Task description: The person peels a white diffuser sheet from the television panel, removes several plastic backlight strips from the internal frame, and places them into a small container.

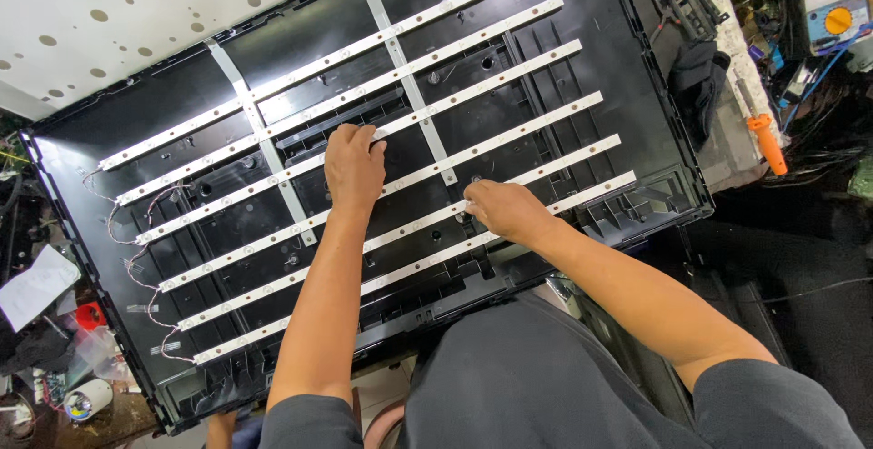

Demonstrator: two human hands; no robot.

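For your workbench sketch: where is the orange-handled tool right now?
In the head view, the orange-handled tool lies at the right, on the bench edge just outside the black panel tray, beside a dark cloth.

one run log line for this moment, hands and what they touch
left hand: flat on white light strip | right hand: pinching lower strip | base: black panel back | nearby: orange-handled tool

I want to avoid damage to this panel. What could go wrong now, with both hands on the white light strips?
1. The left hand presses on a thin white strip; it might bend or come loose from the black back panel.
2. The right hand pinches another strip near its middle; pulling there could perhaps crack it.
3. Thin wires join the strip ends at the left edge; shifting a strip may strain them.
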